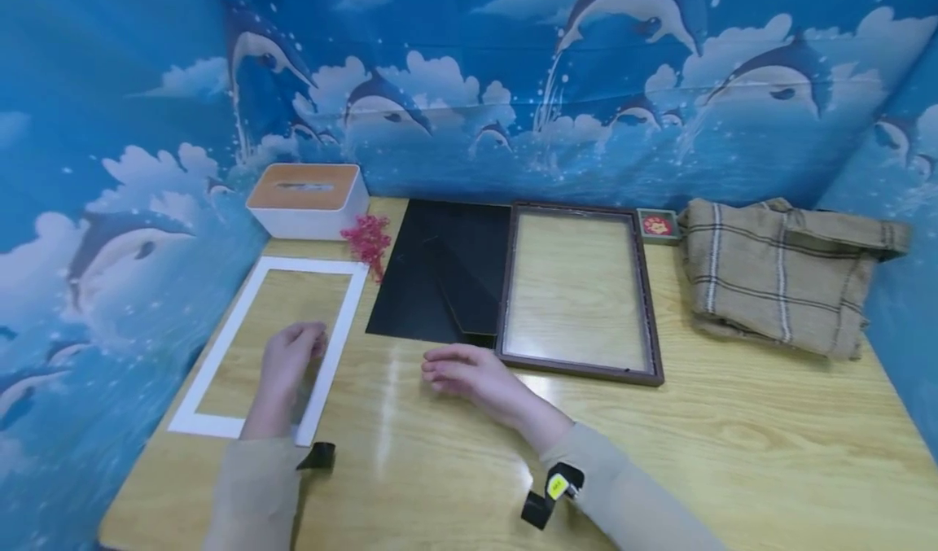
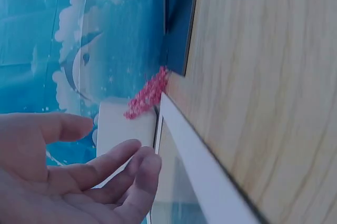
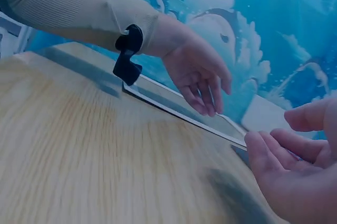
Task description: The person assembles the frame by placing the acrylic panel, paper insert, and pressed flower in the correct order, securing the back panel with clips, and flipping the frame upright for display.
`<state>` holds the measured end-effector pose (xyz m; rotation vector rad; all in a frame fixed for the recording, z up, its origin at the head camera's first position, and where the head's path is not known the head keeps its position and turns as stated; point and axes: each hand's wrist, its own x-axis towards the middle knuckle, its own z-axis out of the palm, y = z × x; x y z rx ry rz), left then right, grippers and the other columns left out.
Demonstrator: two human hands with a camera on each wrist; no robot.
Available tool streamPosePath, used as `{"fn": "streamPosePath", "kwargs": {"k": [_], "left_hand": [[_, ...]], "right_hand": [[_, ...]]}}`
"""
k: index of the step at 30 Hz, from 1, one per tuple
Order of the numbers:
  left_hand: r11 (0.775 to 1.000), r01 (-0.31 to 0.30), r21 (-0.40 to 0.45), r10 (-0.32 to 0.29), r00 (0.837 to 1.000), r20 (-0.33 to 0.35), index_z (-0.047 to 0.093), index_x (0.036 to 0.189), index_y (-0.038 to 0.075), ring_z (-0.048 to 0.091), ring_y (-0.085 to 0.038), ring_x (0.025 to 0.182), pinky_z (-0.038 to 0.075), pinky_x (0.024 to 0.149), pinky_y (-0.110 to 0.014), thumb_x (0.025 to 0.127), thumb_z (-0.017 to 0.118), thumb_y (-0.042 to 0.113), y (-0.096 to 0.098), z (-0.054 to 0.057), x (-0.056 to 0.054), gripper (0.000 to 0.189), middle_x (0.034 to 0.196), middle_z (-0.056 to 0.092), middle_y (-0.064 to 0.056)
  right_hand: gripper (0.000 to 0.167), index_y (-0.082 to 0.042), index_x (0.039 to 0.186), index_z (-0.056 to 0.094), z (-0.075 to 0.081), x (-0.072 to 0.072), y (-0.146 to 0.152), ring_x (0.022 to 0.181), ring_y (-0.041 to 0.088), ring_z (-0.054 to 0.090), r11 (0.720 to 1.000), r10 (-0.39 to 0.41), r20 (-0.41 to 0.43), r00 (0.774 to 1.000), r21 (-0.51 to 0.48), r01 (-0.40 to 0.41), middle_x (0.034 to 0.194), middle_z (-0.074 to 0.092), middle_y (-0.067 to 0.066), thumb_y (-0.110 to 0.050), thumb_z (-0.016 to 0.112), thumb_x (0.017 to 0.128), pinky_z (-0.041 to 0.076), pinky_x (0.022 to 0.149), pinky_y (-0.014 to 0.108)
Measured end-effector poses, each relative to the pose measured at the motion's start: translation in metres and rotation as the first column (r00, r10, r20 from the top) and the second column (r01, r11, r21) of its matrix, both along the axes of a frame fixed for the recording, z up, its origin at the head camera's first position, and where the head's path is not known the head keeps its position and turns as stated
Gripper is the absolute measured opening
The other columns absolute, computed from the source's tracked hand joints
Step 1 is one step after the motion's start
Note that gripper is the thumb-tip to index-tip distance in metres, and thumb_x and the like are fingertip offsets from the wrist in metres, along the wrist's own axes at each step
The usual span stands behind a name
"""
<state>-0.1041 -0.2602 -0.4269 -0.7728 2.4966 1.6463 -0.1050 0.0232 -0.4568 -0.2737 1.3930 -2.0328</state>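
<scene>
Over the white rectangular mat border (image 1: 338, 331) on the left of the table, my left hand (image 1: 289, 360) hovers with loosely bent fingers and nothing in them. The left wrist view shows its thumb apart from the curved fingers, beside the mat border (image 2: 185, 153). My right hand (image 1: 476, 376) is in the middle, palm turned inward and fingers relaxed, holding nothing. It is nearest the dark brown picture frame (image 1: 648, 307) with a clear pane and the black backing board (image 1: 406, 274). A stand flap (image 1: 469, 282) lies on that board.
At the back left stands a white tissue box (image 1: 308, 221) with a wooden lid, pink sprigs (image 1: 369, 242) beside it. A small box with a red design (image 1: 658, 225) sits behind the frame's right corner. Folded plaid cloth (image 1: 777, 282) lies at right. A dolphin-print curtain (image 1: 454, 152) encloses the table.
</scene>
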Motion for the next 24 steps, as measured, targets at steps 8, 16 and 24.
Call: {"fn": "streamPosePath", "kwargs": {"k": [8, 16, 24], "left_hand": [[0.997, 0.054, 0.058, -0.056, 0.998, 0.036, 0.047, 0.128, -0.014, 0.059, -0.009, 0.086, 0.050, 0.084, -0.023, 0.098, 0.045, 0.021, -0.014, 0.002, 0.006, 0.046, 0.113, 0.060, -0.020], [0.982, 0.048, 0.183, -0.061, 0.996, 0.066, 0.044, 0.126, -0.016, 0.061, -0.006, 0.079, 0.052, 0.081, -0.022, 0.102, 0.039, 0.022, -0.018, 0.004, 0.006, 0.046, 0.103, 0.062, -0.015], [0.974, 0.053, 0.218, -0.075, 0.993, 0.094, 0.042, 0.127, -0.019, 0.063, -0.009, 0.080, 0.053, 0.083, -0.025, 0.103, 0.037, 0.026, -0.019, 0.009, 0.011, 0.051, 0.106, 0.062, -0.020]], "right_hand": [[0.041, 0.015, 0.136, 0.037, 0.004, -0.014, -0.065, 0.125, 0.037, 0.046, 0.983, 0.088, 0.295, 0.951, -0.182, -0.034, 0.136, 0.042, 0.033, -0.004, 0.041, 0.100, 0.040, 0.103, 0.040], [0.044, 0.016, 0.134, 0.034, 0.007, -0.023, -0.111, 0.131, 0.041, 0.036, 0.975, 0.043, 0.439, 0.897, -0.215, 0.059, 0.139, 0.034, 0.036, -0.011, 0.040, 0.100, 0.035, 0.107, 0.042], [0.029, 0.007, 0.123, 0.042, 0.003, -0.020, -0.129, 0.128, 0.043, 0.039, 0.977, -0.009, 0.493, 0.870, -0.182, 0.113, 0.135, 0.038, 0.034, -0.010, 0.043, 0.099, 0.036, 0.106, 0.046]]}}
